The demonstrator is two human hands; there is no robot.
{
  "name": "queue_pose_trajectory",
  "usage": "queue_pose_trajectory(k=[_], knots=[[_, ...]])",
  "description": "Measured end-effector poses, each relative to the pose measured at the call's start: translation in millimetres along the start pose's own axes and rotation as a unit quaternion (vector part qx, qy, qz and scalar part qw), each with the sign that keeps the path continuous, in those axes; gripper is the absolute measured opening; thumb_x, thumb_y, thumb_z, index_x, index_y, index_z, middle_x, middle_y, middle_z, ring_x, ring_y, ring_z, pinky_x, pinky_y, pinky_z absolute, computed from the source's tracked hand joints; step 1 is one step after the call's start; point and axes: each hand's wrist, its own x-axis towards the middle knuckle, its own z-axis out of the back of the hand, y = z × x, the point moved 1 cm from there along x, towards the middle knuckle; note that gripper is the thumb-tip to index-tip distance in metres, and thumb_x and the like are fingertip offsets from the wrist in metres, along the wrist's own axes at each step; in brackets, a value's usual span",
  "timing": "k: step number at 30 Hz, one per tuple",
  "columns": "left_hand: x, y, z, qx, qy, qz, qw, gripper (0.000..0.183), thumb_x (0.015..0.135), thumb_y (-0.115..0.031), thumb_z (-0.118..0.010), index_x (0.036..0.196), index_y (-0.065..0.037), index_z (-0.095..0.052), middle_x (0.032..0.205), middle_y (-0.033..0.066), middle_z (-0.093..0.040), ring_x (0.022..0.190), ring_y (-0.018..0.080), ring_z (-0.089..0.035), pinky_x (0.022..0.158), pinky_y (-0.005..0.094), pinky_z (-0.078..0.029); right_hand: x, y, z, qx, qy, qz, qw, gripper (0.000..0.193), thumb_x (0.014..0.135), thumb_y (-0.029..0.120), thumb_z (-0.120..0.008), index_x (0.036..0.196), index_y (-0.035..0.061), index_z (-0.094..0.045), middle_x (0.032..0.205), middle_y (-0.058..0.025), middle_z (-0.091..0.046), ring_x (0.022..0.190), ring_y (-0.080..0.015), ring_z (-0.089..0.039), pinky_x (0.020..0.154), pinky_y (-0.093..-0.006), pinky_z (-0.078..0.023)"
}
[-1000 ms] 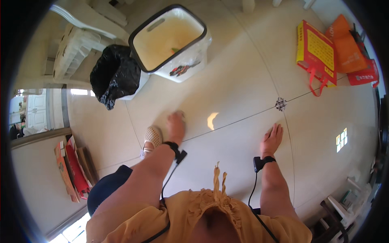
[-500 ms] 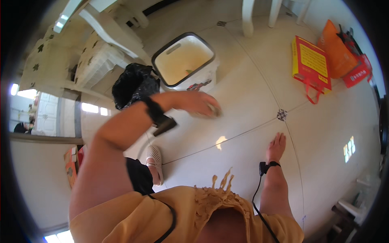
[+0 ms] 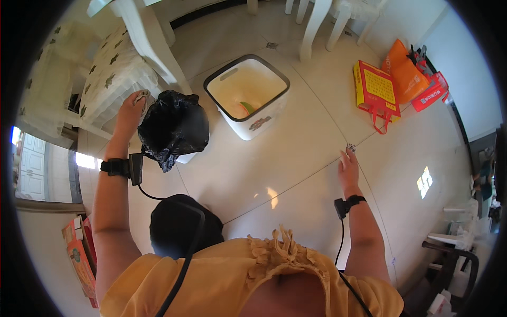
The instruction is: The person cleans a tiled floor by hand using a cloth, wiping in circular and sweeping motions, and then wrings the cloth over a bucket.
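My left hand (image 3: 130, 113) is closed around a crumpled greyish rag (image 3: 141, 98), held at the left edge of a black plastic bag (image 3: 196, 119). The bag lines a small bin, and its mouth gapes upward. To the right of it stands a white bin (image 3: 254, 132) with a dark rim; a green and reddish scrap (image 3: 247, 108) lies inside. My right hand (image 3: 347, 171) hangs over the tiled floor with its fingers loosely stretched out and nothing visible in them.
White furniture legs (image 3: 153, 42) and a leaf-patterned cover (image 3: 113, 74) stand at the far left. Red-and-yellow (image 3: 376, 90) and orange (image 3: 405, 71) bags sit at the far right. An orange-red carton (image 3: 79, 253) leans at the near left. A dark-framed chair (image 3: 449, 251) is at right.
My left hand has swung left with the rag, from in front of the white bin to beyond the black bag. My right hand has moved slightly forward and left.
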Motion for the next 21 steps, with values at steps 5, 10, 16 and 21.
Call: queue_pose_trajectory(k=[5, 10, 16, 21], knots=[[1, 13, 9, -0.068, 0.064, 0.026, 0.995, 0.040, 0.096, -0.024, -0.059, 0.130, -0.004, -0.061, 0.122, 0.0173, -0.066, 0.112, 0.0288, -0.063, 0.098, 0.0347, -0.047, 82, 255, 19, 0.221, 0.025, 0.285, 0.932, 0.039, 0.087, 0.002, -0.063, 0.126, 0.0090, -0.063, 0.130, -0.0162, -0.059, 0.120, -0.0358, -0.056, 0.102, -0.0382, -0.048], [-4, -22, 9, -0.103, 0.048, -0.092, 0.989, 0.039, 0.096, -0.021, -0.057, 0.131, -0.005, -0.061, 0.132, 0.0200, -0.058, 0.121, 0.0330, -0.057, 0.104, 0.0367, -0.044, 123, 476, -3, 0.388, 0.236, 0.268, 0.850, 0.059, 0.095, 0.025, -0.064, 0.145, 0.0029, -0.042, 0.142, -0.0207, -0.050, 0.126, -0.0323, -0.055, 0.102, -0.0385, -0.047], [-17, -11, 1, -0.366, 0.123, 0.093, 0.918, 0.045, 0.101, -0.019, -0.054, 0.142, -0.001, -0.052, 0.132, 0.0124, -0.060, 0.115, 0.0165, -0.057, 0.099, 0.0286, -0.045, 135, 571, -57, 0.529, 0.418, 0.145, 0.724, 0.044, 0.099, 0.032, -0.060, 0.132, 0.0033, -0.052, 0.128, -0.0087, -0.060, 0.115, -0.0167, -0.059, 0.094, -0.0333, -0.052], [-27, 15, 4, -0.460, 0.112, 0.090, 0.876, 0.047, 0.103, -0.014, -0.048, 0.149, -0.003, -0.045, 0.133, 0.0105, -0.059, 0.113, 0.0148, -0.058, 0.098, 0.0279, -0.047, 140, 577, -88, 0.585, 0.463, 0.008, 0.666, 0.034, 0.103, 0.027, -0.050, 0.127, 0.0041, -0.056, 0.118, -0.0088, -0.063, 0.103, -0.0189, -0.064, 0.090, -0.0355, -0.055]])
